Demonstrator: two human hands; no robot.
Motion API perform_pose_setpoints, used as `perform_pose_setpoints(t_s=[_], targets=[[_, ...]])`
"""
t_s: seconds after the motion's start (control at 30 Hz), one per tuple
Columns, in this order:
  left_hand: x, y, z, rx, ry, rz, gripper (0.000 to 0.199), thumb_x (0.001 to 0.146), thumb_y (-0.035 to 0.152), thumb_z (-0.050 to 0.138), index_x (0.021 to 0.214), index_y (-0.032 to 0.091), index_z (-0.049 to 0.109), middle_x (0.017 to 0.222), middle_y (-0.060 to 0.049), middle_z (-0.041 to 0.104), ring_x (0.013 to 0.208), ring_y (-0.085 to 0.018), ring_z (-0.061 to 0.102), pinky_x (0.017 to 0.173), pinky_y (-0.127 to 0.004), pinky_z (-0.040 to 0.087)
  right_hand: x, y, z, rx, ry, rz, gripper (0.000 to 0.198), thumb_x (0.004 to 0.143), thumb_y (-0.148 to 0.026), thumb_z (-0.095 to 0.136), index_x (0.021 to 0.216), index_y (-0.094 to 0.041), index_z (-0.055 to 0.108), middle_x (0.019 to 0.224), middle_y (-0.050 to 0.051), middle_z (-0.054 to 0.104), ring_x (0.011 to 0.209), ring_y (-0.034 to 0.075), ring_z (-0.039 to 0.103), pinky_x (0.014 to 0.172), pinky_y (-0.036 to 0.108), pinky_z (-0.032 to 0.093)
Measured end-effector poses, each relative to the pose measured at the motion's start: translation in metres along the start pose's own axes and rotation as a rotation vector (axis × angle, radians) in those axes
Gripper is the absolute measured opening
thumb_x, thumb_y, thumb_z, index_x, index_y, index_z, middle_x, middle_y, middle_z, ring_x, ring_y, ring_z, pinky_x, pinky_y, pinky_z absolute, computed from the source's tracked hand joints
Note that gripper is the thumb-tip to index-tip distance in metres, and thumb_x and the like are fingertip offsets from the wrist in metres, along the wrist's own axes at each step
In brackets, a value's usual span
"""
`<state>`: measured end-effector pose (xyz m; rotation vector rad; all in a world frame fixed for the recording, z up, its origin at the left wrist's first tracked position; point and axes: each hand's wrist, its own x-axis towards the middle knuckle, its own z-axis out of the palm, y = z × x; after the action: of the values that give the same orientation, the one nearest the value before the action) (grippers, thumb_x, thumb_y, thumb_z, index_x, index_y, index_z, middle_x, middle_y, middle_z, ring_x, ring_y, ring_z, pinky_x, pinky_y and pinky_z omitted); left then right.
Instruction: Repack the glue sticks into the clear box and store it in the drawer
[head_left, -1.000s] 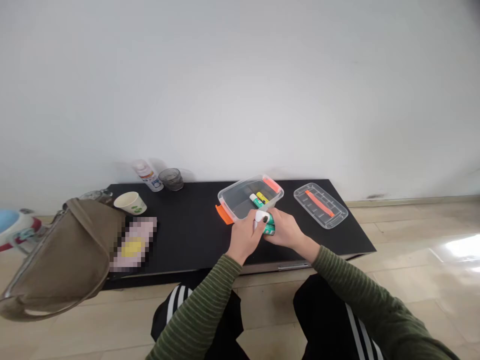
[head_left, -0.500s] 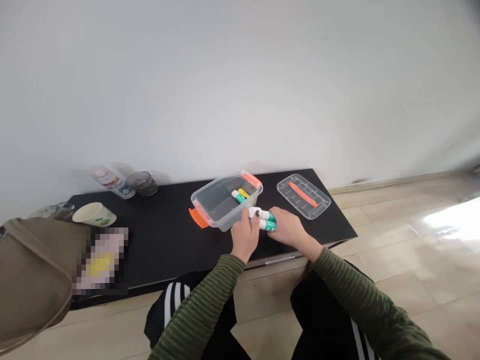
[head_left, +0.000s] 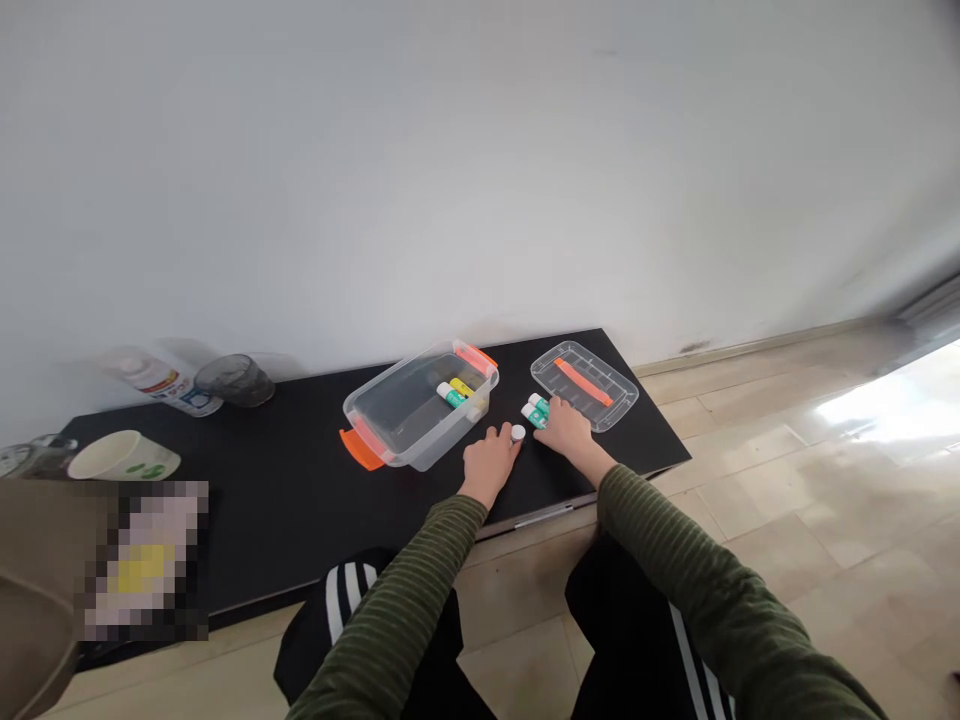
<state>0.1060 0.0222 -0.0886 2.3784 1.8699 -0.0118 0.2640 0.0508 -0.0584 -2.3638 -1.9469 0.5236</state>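
Holding a pair of green tubes (head_left: 535, 415) side by side in the right hand (head_left: 566, 430), fingers closed narrowly around the barrels; impossible to tell lifted from resting on the black tabletop (head_left: 300, 480). In the left hand (head_left: 489, 462), fingers curled, with a white round piece (head_left: 517, 433) apparently pinched at the thumb, just left of the right fingers; loose cap or upright tube, hard to tell. Beyond and left of the left fingertips, a clear box (head_left: 442, 442) with a yellow tube (head_left: 462, 387) inside. Just beyond and right of the right fingertips, a clear lid (head_left: 611, 385).

Press both barrels together evenly, white ends free of the fingers; ease the grip only with full support underneath, against rolling. Pointing leftward and slightly away from the right fingers, white ends foremost, long axes roughly parallel, aimed toward the box.
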Motion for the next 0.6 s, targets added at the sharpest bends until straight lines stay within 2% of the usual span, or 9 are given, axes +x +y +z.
perform_pose_setpoints(t_s=[0.13,0.23,0.3,0.4,0.5,0.57,0.6], targets=[[0.008,0.002,-0.003,-0.051,-0.005,-0.035,0.04,0.1,0.048,0.041,0.126,0.018,0.05,0.113,-0.013,0.059,0.09,-0.027,0.071,0.07,-0.034,0.052,0.003,0.001,0.003,-0.003,0.013,-0.005,0.05,0.083,-0.042,0.066,0.122,-0.016,0.05,0.125,0.018,0.061,0.114,0.033,0.061,0.085,0.039,0.049],[0.009,0.001,-0.004,-0.099,0.035,-0.057,0.037,0.099,0.041,0.048,0.127,0.017,0.048,0.119,-0.013,0.055,0.095,-0.024,0.07,0.071,-0.03,0.053,0.004,0.002,0.002,-0.064,0.078,-0.05,0.048,0.087,-0.044,0.064,0.122,-0.013,0.054,0.125,0.019,0.06,0.12,0.034,0.055,0.088,0.04,0.047],[0.005,0.0,-0.007,-0.113,0.072,-0.037,0.039,0.098,0.03,0.049,0.134,0.017,0.044,0.125,-0.015,0.052,0.098,-0.023,0.069,0.072,-0.029,0.054,0.002,0.002,-0.002,-0.083,0.176,-0.114,0.044,0.089,-0.041,0.061,0.122,-0.012,0.055,0.126,0.02,0.06,0.122,0.034,0.051,0.093,0.043,0.045],[-0.005,-0.001,-0.014,-0.109,0.097,0.02,0.051,0.095,0.013,0.046,0.145,0.015,0.034,0.134,-0.018,0.046,0.105,-0.023,0.066,0.075,-0.029,0.055,-0.004,-0.005,-0.016,0.023,0.402,-0.303,0.035,0.094,-0.031,0.052,0.125,-0.014,0.056,0.128,0.017,0.06,0.122,0.031,0.05,0.099,0.043,0.041],[-0.019,-0.004,-0.022,-0.1,0.108,0.062,0.056,0.093,0.008,0.045,0.147,0.015,0.032,0.139,-0.019,0.044,0.107,-0.024,0.065,0.075,-0.03,0.057,-0.011,-0.031,-0.037,0.172,0.613,-0.505,0.03,0.095,-0.023,0.045,0.122,-0.015,0.058,0.126,0.015,0.06,0.12,0.027,0.051,0.103,0.042,0.04],[-0.027,-0.007,-0.026,-0.106,0.111,0.081,0.053,0.093,0.01,0.045,0.145,0.016,0.035,0.14,-0.018,0.045,0.107,-0.024,0.065,0.073,-0.029,0.057,-0.011,-0.063,-0.049,0.184,0.629,-0.625,0.029,0.095,-0.021,0.044,0.119,-0.015,0.06,0.123,0.015,0.062,0.119,0.026,0.051,0.103,0.041,0.04],[-0.031,-0.009,-0.028,-0.11,0.111,0.088,0.051,0.093,0.011,0.046,0.143,0.017,0.037,0.14,-0.017,0.045,0.107,-0.024,0.065,0.072,-0.029,0.057,-0.008,-0.083,-0.054,0.154,0.582,-0.682,0.029,0.096,-0.021,0.044,0.117,-0.015,0.062,0.122,0.015,0.063,0.118,0.026,0.052,0.103,0.04,0.041]])
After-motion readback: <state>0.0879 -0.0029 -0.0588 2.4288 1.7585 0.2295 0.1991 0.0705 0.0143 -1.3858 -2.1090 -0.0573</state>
